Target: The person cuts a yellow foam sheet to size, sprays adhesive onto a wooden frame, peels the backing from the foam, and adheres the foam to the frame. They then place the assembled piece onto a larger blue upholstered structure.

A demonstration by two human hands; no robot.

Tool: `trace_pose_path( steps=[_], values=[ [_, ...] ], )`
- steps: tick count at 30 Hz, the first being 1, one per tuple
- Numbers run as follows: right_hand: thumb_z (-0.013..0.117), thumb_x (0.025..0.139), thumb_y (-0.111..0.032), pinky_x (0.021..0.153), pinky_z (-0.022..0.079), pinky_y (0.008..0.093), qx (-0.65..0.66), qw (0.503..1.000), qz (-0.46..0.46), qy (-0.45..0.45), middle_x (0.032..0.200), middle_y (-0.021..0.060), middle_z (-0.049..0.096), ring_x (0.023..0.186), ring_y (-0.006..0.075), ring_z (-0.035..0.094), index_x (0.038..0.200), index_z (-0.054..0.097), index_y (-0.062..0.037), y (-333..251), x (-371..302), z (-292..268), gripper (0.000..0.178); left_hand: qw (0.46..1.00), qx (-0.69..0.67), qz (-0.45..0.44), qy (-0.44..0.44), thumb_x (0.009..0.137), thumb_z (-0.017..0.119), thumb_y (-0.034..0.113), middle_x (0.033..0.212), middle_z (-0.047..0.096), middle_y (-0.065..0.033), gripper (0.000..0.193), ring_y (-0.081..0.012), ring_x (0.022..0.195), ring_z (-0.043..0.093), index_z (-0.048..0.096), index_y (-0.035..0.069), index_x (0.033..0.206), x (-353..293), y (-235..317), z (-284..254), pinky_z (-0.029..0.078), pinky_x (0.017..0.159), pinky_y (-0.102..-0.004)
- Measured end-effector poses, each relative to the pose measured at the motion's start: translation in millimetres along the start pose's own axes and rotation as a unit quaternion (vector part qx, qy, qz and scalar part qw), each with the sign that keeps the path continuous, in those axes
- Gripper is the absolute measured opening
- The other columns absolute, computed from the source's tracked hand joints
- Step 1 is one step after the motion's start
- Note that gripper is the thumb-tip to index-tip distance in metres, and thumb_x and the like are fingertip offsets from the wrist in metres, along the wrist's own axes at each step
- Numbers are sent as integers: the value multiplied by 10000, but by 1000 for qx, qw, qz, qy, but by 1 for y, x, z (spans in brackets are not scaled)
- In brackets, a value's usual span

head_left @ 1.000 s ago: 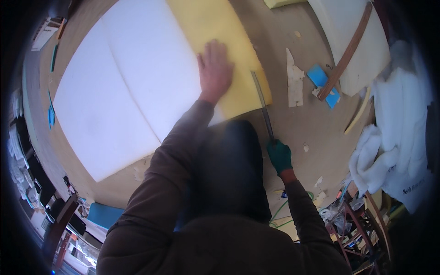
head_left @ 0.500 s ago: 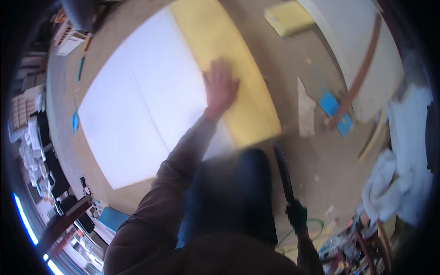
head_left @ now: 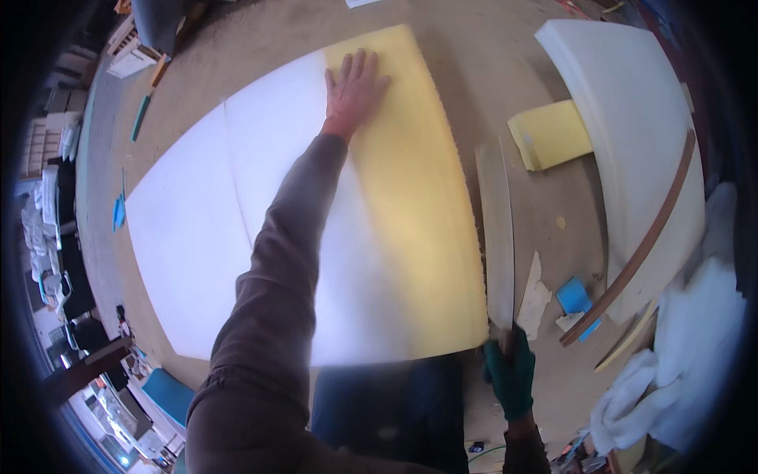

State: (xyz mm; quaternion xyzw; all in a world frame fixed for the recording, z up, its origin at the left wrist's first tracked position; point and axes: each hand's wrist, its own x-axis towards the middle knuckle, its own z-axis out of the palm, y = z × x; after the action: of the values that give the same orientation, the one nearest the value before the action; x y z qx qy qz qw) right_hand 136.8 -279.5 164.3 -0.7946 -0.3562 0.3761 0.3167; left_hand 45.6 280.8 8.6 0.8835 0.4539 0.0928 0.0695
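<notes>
A big foam slab lies in front of me, yellow along its right side and covered with a white sheet-like layer on the left. My bare left hand rests flat on its far part, fingers spread, across the line between white and yellow. In my right hand, in a dark green glove, is the handle of a long-bladed knife. Its broad pale blade points away from me, just beside the slab's rough right edge. Motion blurs the blade, so its cutting edge is unclear.
To the right are a yellow foam block, a large pale curved panel, a curved brown strip and blue scraps. White wadding is heaped at the lower right. A teal board lies lower left.
My left hand has slid farther away over the foam. The right hand has brought the knife forward and up along the slab's right edge. The view has shifted.
</notes>
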Motion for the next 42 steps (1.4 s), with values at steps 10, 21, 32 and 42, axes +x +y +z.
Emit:
trace_pose_path(
  steps=[10,21,32,42],
  values=[
    [673,1075,-133,482,449,255,260,962,77,-34,879,55,734,542,70,570,1419,623,-62,-118,258,46,355,997,2,-27,68,1116,535,480,1774,421,-110,670,-325,1669,316,482,93,1660,-12,2,20,198,1357,-639],
    [713,1063,-182,518,490,292,222,971,74,-57,849,29,731,584,85,600,1394,665,-104,-127,309,61,344,993,-21,-5,120,1081,600,404,1725,478,-135,614,-348,1623,391,547,60,1587,-15,5,14,272,1314,-665],
    [695,1080,-190,452,437,255,231,969,72,-48,876,80,716,531,88,571,1386,629,-37,-131,301,66,347,991,-25,-2,130,1091,582,407,1683,505,-130,612,-353,1590,416,545,36,1576,-15,5,13,279,1304,-651],
    [699,1071,-230,470,452,280,170,983,49,-38,869,85,715,531,102,578,1295,654,-51,-156,350,75,290,992,-9,0,130,1092,590,404,1693,505,-128,630,-347,1604,407,535,26,1593,-16,8,12,274,1312,-649]
  ],
)
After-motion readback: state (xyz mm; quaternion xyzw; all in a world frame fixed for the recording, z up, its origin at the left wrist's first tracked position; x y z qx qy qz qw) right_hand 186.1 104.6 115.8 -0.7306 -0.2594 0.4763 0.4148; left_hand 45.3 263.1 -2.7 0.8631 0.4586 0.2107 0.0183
